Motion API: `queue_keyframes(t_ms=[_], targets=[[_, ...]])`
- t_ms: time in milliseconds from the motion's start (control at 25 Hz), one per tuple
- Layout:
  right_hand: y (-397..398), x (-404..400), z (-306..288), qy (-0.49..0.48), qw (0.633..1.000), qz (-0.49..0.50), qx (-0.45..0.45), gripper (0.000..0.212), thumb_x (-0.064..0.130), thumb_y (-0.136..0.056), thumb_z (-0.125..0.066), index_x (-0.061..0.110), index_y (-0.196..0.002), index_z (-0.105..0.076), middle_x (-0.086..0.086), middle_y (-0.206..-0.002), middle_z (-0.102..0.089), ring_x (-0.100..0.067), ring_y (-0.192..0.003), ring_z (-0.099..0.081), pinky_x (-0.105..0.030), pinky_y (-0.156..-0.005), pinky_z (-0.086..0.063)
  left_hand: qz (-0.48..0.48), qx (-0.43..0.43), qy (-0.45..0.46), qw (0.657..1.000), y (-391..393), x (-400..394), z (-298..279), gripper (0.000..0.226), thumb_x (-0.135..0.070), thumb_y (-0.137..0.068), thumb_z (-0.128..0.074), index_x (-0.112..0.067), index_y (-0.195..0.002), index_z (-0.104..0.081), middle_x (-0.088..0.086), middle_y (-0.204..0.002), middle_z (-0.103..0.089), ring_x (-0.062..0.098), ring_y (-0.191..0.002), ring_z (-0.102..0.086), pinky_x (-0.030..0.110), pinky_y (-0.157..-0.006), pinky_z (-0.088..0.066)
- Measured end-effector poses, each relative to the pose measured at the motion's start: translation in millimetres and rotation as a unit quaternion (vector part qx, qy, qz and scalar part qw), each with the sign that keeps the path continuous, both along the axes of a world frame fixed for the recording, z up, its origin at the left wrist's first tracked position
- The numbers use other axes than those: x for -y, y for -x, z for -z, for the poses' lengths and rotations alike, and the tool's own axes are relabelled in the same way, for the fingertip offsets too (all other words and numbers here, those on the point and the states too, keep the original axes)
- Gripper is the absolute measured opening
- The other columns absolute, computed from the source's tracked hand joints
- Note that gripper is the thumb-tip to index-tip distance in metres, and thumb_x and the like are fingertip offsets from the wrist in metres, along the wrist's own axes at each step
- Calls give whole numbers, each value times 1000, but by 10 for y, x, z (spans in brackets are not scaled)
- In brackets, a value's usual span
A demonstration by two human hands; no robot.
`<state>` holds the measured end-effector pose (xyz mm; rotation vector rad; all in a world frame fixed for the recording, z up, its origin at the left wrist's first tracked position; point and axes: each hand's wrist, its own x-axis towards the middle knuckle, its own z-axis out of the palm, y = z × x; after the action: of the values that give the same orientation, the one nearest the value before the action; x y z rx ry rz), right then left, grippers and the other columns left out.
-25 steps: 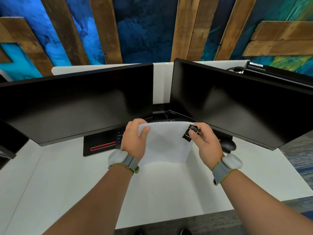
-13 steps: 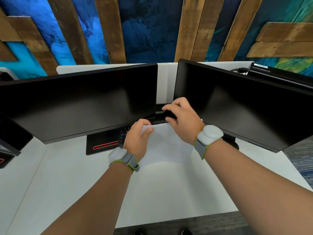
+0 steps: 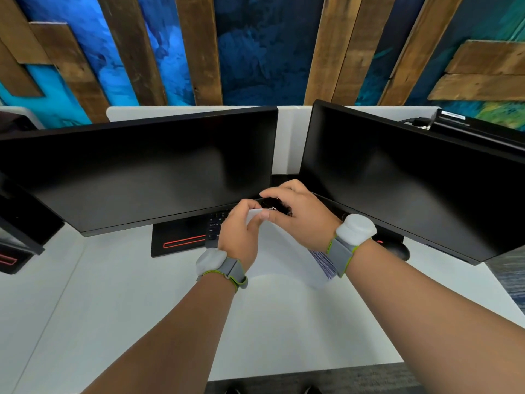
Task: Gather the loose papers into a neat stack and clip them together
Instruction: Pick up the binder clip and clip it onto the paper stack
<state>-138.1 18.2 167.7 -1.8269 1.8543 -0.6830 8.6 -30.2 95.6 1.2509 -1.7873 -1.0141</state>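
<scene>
Monitors fill the far half of the white desk (image 3: pixel 113 294): the left monitor (image 3: pixel 147 174) spans the far-left part, and under its lower edge a black keyboard (image 3: pixel 181 240) with a red outline mark pokes out toward the near side. No tray, box or other container shows on the desk, and the paper lies in nothing but the hands.

Just right of the keyboard, near the middle of the far edge, the left hand (image 3: pixel 238 237) is closed on the top left corner of the paper stack (image 3: pixel 272 251), thumb on the upper face and the other fingers curled behind it. The stack is lifted at its far end and slopes down toward the near side, and its fanned lower right edge shows purple-tinted sheet edges beside the right wrist. Both wrists carry grey bands with pale round pods.

The right hand (image 3: pixel 298 214) reaches over the top edge of the stack, touching the left thumb, with its fingers bent around a small black binder clip (image 3: pixel 274 206) held at that top edge. Whether the clip already bites the sheets cannot be told, since the fingers cover it.

Farther right, a black mouse (image 3: pixel 395 248) rests under the right monitor (image 3: pixel 412 177), which covers the far-right part of the desk.
</scene>
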Motion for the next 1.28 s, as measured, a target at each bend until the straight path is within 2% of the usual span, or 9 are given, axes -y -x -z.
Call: queue_keyframes(t_ms=[160,240,360,560,640,800,920,1000,1280], targets=[[-7,-10,-15,34,996,56,63,50,44,-88,-68,32,-135,-55,9,-119,-53,-11,-101,-56,-31,-95,-52,10,5,-4,1000,6,10,-8,5,-34,-99,-53,-33,-94,-53,1,-98,-63,19,-82,-57,29,-62,-39],[-8,9,-24,46,988,86,120,62,42,-78,-80,30,-132,-52,8,-110,-61,-12,-93,-62,-32,-90,-56,11,7,-2,1000,9,10,-17,5,-31,-99,-53,-34,-96,-53,0,-104,-63,18,-88,-57,28,-66,-40],[11,50,-45,29,970,121,207,73,39,-64,-91,25,-126,-57,8,-107,-68,-14,-98,-69,-33,-92,-57,11,7,4,1000,6,6,-6,5,-28,-99,-53,-32,-97,-56,-1,-110,-63,18,-96,-57,29,-74,-43],[23,75,-90,11,973,111,204,74,34,-65,-92,21,-131,-62,7,-113,-68,-10,-106,-68,-13,-83,-50,19,16,8,1000,-8,22,20,5,-35,-99,-51,-33,-97,-55,-1,-108,-63,18,-94,-58,32,-73,-45],[8,76,-129,20,977,101,186,75,35,-67,-90,22,-135,-60,7,-117,-68,-9,-108,-66,-13,-86,-48,19,15,11,1000,-16,20,21,8,-33,-99,-52,-30,-103,-58,-2,-111,-64,17,-98,-58,35,-80,-48],[17,46,-258,38,990,99,96,59,34,-75,-85,20,-128,-64,6,-111,-68,-7,-104,-63,-17,-90,-49,23,10,12,1000,-28,9,21,8,-31,-98,-53,-31,-104,-59,-3,-106,-63,17,-94,-59,36,-76,-49],[25,9,-354,53,994,92,30,39,29,-85,-76,17,-121,-68,4,-102,-70,-9,-94,-66,-12,-80,-48,21,18,21,999,-18,9,27,6,-28,-99,-53,-29,-102,-58,-4,-105,-62,17,-93,-59,35,-75,-48],[11,-23,-394,70,994,89,1,32,26,-88,-73,14,-118,-70,1,-98,-73,-14,-89,-70,-18,-79,-52,16,21,28,999,-14,-6,25,6,-26,-99,-53,-26,-101,-59,-3,-105,-62,18,-92,-58,33,-74,-45],[-44,-50,-355,33,989,-14,-146,33,27,-95,-63,14,-126,-65,-4,-113,-70,-21,-104,-63,-31,-87,-49,11,26,37,999,-21,-79,11,13,-25,-100,-52,-19,-106,-62,-2,-105,-60,15,-91,-54,25,-70,-38]])
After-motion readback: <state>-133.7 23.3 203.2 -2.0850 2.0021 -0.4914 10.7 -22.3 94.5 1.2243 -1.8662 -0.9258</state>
